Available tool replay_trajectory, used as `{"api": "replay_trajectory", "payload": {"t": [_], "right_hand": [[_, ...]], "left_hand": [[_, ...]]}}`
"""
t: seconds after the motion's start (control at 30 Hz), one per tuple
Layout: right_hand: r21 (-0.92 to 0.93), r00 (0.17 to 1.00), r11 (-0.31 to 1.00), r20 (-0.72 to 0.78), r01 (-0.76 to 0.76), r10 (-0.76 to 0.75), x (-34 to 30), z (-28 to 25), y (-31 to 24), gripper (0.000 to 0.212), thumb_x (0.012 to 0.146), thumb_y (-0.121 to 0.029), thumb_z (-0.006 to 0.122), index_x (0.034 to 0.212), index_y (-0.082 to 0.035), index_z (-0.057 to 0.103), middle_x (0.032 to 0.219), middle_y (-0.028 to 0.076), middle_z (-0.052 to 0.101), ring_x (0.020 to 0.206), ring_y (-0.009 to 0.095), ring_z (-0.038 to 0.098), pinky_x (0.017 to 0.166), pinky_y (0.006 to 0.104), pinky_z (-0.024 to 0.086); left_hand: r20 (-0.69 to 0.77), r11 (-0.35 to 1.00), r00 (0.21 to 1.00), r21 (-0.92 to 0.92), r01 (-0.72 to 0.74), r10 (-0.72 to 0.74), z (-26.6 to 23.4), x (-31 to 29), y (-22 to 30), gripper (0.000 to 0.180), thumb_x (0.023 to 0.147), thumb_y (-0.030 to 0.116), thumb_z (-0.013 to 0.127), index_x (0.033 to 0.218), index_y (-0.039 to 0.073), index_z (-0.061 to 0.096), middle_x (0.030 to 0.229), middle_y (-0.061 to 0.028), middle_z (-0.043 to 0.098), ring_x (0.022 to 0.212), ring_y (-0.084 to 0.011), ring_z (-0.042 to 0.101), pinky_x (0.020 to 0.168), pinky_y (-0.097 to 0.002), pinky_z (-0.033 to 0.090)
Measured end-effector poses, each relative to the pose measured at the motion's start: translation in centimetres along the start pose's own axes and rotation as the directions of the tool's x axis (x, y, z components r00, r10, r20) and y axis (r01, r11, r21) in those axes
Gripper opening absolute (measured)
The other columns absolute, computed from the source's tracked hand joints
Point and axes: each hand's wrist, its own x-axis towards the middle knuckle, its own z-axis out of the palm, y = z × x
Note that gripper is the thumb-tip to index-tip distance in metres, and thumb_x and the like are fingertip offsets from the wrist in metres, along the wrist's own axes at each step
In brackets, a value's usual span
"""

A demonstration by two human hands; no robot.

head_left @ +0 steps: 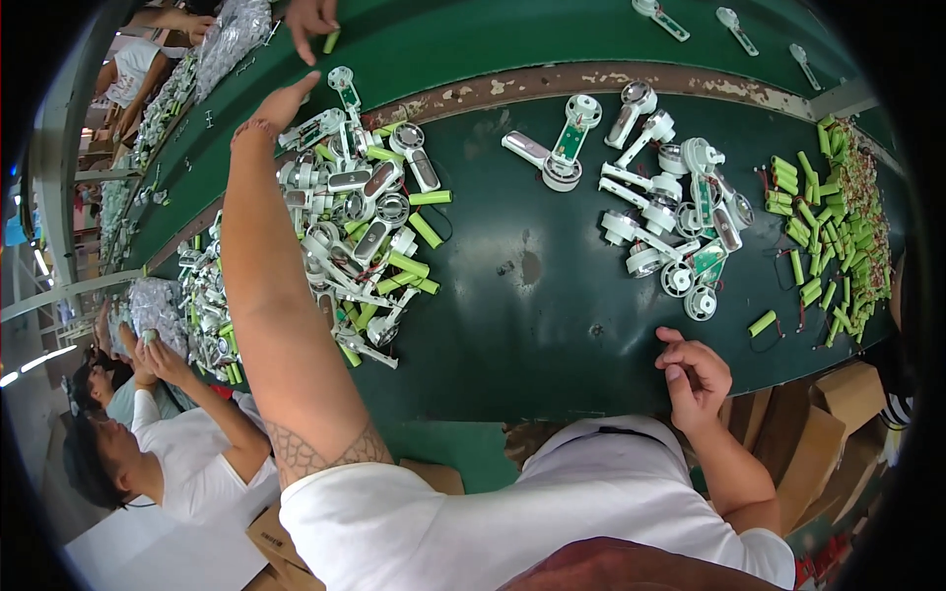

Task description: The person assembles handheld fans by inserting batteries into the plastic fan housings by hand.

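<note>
My left arm reaches across the bench to the far left. My left hand (pixel 282 106) is above the far edge of a heap of white handheld fan parts (pixel 340 236) mixed with green battery cells (pixel 406 264). Its visible fingers are stretched out and I see nothing in them; some are hidden. Just beyond it, another person's hand (pixel 311 22) is beside a green cell (pixel 331 42). Near the front edge, my right hand (pixel 698 379) is loosely closed, fingers curled toward the thumb, with nothing visible in it. Beyond it lies a smaller pile of fan parts (pixel 680 212) with exposed green circuit boards.
Two joined fan pieces (pixel 567 148) lie mid-bench. Wired green cells (pixel 847 231) are heaped at the right. Past a worn ledge (pixel 473 94), a green belt (pixel 493 39) carries several fan parts. Co-workers (pixel 187 443) sit at the left; cardboard boxes (pixel 828 433) stand at lower right.
</note>
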Motion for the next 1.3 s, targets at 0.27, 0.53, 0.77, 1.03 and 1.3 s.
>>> {"api": "replay_trajectory", "payload": {"t": [0.27,0.53,0.77,1.03,1.3], "right_hand": [[0.003,0.999,0.999,-0.003,0.041,-0.041,-0.1,-0.3,0.2,0.009,0.08,0.007,0.054,0.083,0.003,0.062,0.071,0.009,0.061,0.066,0.017,0.058,0.095,0.0466,0.049],[0.041,0.999,0.998,0.003,0.042,-0.042,-0.3,-0.7,0.4,0.009,0.08,0.008,0.057,0.084,0.002,0.063,0.075,0.008,0.065,0.073,0.02,0.064,0.093,0.0427,0.051],[0.091,0.994,0.99,0.015,0.103,-0.105,-0.3,-0.7,0.7,0.008,0.08,0.006,0.059,0.085,0.002,0.063,0.074,0.009,0.065,0.075,0.021,0.066,0.092,0.0408,0.052],[0.116,0.99,0.983,-0.012,0.14,-0.14,-0.6,-1.2,1.3,0.008,0.083,0.006,0.058,0.087,0.004,0.064,0.076,0.01,0.065,0.074,0.019,0.065,0.095,0.0439,0.05],[-0.283,0.935,0.931,-0.2,0.231,-0.292,-0.6,-7.2,-0.5,0.012,0.085,0.006,0.058,0.095,0.002,0.065,0.087,0.009,0.067,0.105,0.026,0.064,0.1,0.0411,0.043]], "left_hand": [[0.07,0.887,0.947,0.334,-0.317,0.312,5.2,-4.6,10.3,0.041,0.073,0.033,0.073,0.093,-0.002,0.069,0.093,-0.0187,0.069,0.091,-0.0307,0.066,0.081,-0.0375,0.05],[0.046,0.739,0.778,0.285,-0.611,0.626,12.4,-7.1,18.5,0.015,0.075,0.011,0.061,0.086,0.006,0.068,0.09,-0.0195,0.067,0.091,-0.0359,0.063,0.082,-0.0412,0.05],[-0.203,0.779,0.755,0.077,-0.622,0.623,12.5,-11.2,22.8,0.036,0.068,0.006,0.072,0.104,0.008,0.066,0.101,-0.0129,0.066,0.091,-0.0271,0.065,0.079,-0.0361,0.051],[-0.122,0.668,0.689,-0.174,-0.724,0.715,15.4,-25.9,23.9,0.04,0.083,0.001,0.066,0.122,0.002,0.056,0.096,-0.0035,0.064,0.081,-0.0097,0.059,0.073,-0.0236,0.049],[-0.212,0.244,0.906,-0.917,-0.314,0.367,20.1,-32.3,20.2,0.054,0.09,0.002,0.057,0.14,0.004,0.036,0.096,-0.0027,0.061,0.081,-0.0094,0.057,0.066,-0.0238,0.047]]}}
